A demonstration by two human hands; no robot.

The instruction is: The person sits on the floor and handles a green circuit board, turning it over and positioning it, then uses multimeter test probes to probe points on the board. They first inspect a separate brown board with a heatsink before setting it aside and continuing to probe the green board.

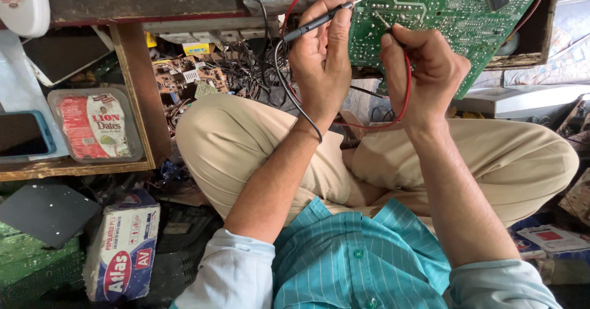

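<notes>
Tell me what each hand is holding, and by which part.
The left hand holds a black test probe along its shaft, thumb and fingers pinching it. The right hand holds a second probe; the grip point is hidden behind the fingers, against the green circuit board.

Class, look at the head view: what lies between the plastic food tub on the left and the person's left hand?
In the head view, between the plastic food tub and the left hand stand a wooden post and a heap of tangled wires and scrap boards.

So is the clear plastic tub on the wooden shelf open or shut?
Shut. The clear tub on the wooden shelf has its lid seated flat across the whole rim, and the packet inside shows only through the plastic.
</notes>
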